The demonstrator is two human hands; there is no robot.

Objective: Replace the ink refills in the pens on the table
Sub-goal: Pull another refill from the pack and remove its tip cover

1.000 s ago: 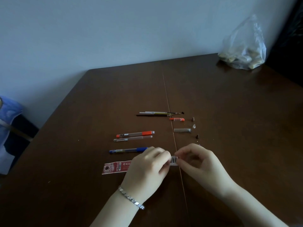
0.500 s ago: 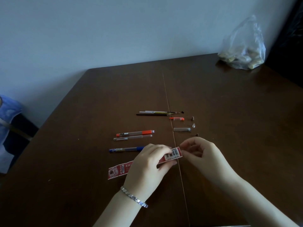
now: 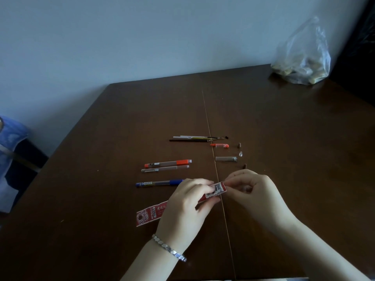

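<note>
Pens: I count three whole pens lying on the table (image 3: 121, 220), left of its centre seam: an orange pen (image 3: 168, 163), a clear pen (image 3: 164, 168) just near of it, and a blue pen (image 3: 159, 182) nearer still, its right end hidden behind my left hand.
Loose refills: far of the pens I see a small bundle of thin refills (image 3: 197, 138), at least three; I cannot count them more exactly.
Caps: two lie right of the seam, one orange cap (image 3: 219, 145) and one clear cap (image 3: 226, 159).
Small parts: I count two dark pen tips (image 3: 239, 145) and one clear tip (image 3: 240, 153) beside the caps, and a tiny black piece at the right end of the bundle.
Refill packet: one red packet (image 3: 149, 214) with a barcode label, slanting from near-left up to far-right across the seam, its right end lifted.
Left hand: my left hand (image 3: 185, 207) is curled around the packet's middle, fingers and thumb gripping it; a silver bracelet (image 3: 169, 248) sits on the wrist.
Right hand: my right hand (image 3: 255, 191) is mostly curled, thumb and forefinger pinching the packet's barcode end.
Bag: one clear plastic bag (image 3: 302, 57) stands at the table's far right corner, well apart from everything else.
</note>
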